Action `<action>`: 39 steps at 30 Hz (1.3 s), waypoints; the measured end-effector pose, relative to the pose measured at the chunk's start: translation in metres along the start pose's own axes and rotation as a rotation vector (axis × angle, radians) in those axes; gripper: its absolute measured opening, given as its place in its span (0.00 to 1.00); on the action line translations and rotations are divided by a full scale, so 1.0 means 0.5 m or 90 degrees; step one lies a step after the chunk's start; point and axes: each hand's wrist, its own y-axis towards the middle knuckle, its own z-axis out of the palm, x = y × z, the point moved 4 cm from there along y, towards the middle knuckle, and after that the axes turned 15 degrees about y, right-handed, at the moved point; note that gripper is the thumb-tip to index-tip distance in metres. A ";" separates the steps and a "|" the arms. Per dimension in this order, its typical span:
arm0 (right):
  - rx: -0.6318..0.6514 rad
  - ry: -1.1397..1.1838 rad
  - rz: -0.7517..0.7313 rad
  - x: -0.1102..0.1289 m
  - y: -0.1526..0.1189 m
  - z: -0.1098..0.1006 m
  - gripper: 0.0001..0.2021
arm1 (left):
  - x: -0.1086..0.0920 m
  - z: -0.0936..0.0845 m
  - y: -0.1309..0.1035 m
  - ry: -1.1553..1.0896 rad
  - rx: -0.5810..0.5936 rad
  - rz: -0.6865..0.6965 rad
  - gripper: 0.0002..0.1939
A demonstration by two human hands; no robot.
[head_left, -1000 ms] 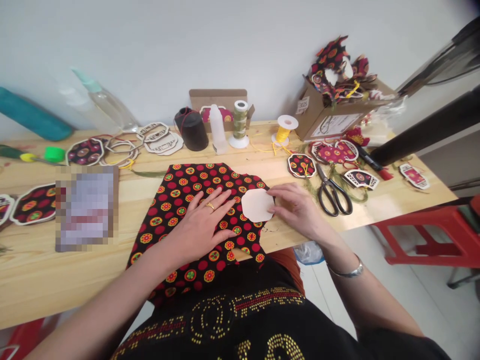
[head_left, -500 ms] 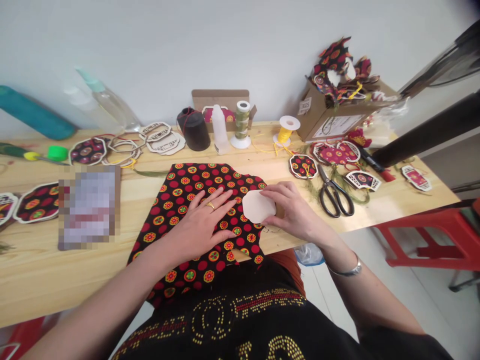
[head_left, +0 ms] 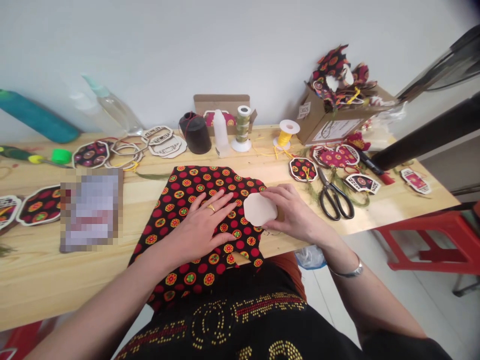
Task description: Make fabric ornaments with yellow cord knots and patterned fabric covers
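Black fabric (head_left: 195, 187) with red dots and colourful flower rounds lies spread over the table's front edge and hangs toward my lap. My left hand (head_left: 210, 225) rests flat on it, fingers spread, a ring on one finger. On the fabric's right edge is a small white card (head_left: 259, 209) with scalloped corners. My right hand (head_left: 290, 212) grips this card by its right side between thumb and fingers. To the right of that hand lie black-handled scissors (head_left: 335, 200), with a fabric-covered ornament (head_left: 303, 169) just behind them.
A yellow thread spool (head_left: 287, 135), a black thread cone (head_left: 195, 134) and a white bottle (head_left: 221, 135) line the back. A cardboard box (head_left: 326, 117) full of scraps stands back right. A red stool (head_left: 431, 240) is at the right, and a blurred-out rectangle (head_left: 92, 210) lies left.
The view has shifted slightly, so the things on the table sit a little lower. Both hands keep nearly the same place on the fabric and the card.
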 end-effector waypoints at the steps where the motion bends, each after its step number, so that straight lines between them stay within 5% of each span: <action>1: -0.025 0.003 -0.005 -0.003 0.000 -0.009 0.30 | 0.000 0.000 0.000 0.001 0.003 -0.001 0.33; 6: -0.274 0.099 0.014 -0.040 -0.010 -0.096 0.30 | 0.002 0.002 0.000 0.001 0.011 0.005 0.33; 9: -0.321 0.238 0.021 -0.063 -0.012 -0.129 0.29 | 0.004 0.003 0.001 0.001 0.011 0.004 0.34; 18: -0.118 0.215 0.030 -0.058 0.019 -0.086 0.32 | 0.001 0.000 0.003 0.005 0.007 0.007 0.33; 24: -0.060 0.137 -0.016 -0.050 0.029 -0.076 0.32 | 0.002 0.002 0.000 0.008 -0.005 0.010 0.33; 33: 0.221 0.060 -0.102 -0.006 0.057 -0.045 0.35 | 0.002 0.001 0.002 0.007 0.017 0.002 0.35; 36: 0.222 0.014 -0.129 -0.004 0.060 -0.055 0.32 | 0.002 0.003 0.001 0.008 0.016 0.002 0.35; 39: 0.095 -0.007 -0.119 -0.015 0.053 -0.076 0.32 | 0.004 0.005 -0.002 0.002 0.013 0.007 0.35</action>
